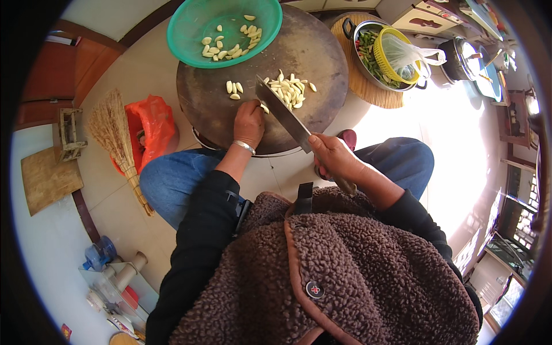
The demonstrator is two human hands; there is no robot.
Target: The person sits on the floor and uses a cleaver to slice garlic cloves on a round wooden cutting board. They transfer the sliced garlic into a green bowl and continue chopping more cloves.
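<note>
My right hand grips the handle of a broad kitchen cleaver, its blade slanting up and left over a round wooden chopping board. Low on the board, my left hand has its fingers curled down at a garlic clove beside the blade. The fingertips are mostly hidden. Several cloves lie just beyond that hand. A heap of peeled garlic cloves sits right of the blade. More cloves are in a green plastic basin at the board's far left.
On a woven stool at right stands a metal pan of green vegetables, holding a yellow basket with a plastic bag. A straw broom leans by a red-bagged bin at left. A dark pot stands farther right.
</note>
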